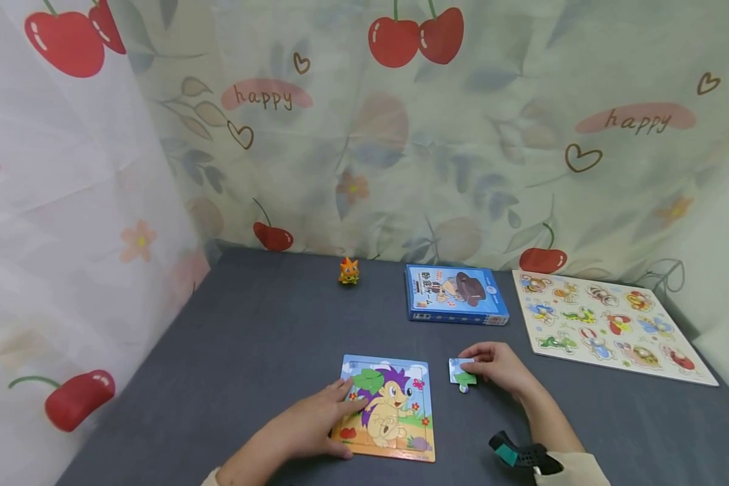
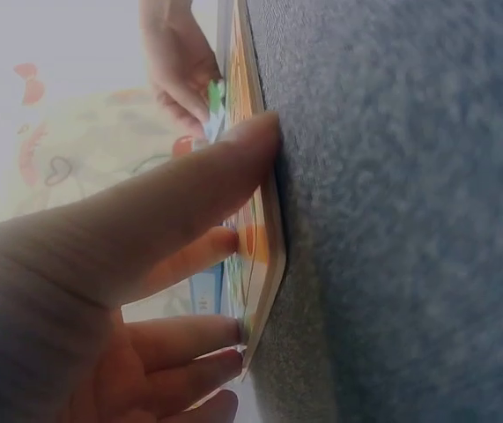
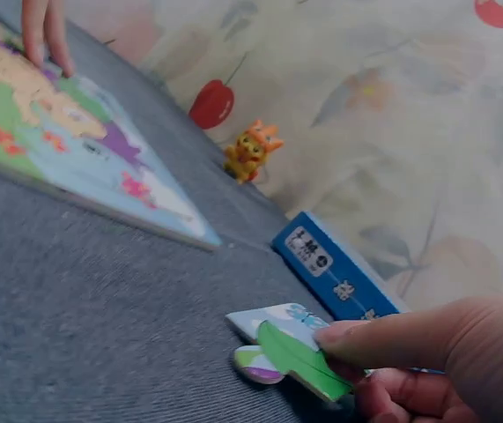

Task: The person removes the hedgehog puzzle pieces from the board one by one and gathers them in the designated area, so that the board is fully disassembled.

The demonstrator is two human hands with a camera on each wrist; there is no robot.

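A square hedgehog jigsaw puzzle (image 1: 391, 408) lies on the dark grey table in the head view, its picture showing purple spines and a green leaf. My left hand (image 1: 306, 425) rests along its left side, fingers extended over the picture and thumb by the lower left edge. To the right of the puzzle, my right hand (image 1: 501, 366) pinches a jigsaw piece (image 1: 463, 379) by its right edge. Pale blue, green and a rounded tab show on that piece; in the right wrist view, the thumb lies across its top and the fingers are partly hidden behind.
Behind the puzzle stands a small orange and yellow figurine (image 1: 349, 271). A blue box (image 1: 455, 295) with a hat picture lies farther back, and a white insect puzzle board (image 1: 613, 327) lies at the right. Patterned cloth (image 1: 364, 169) hangs along the table's back.
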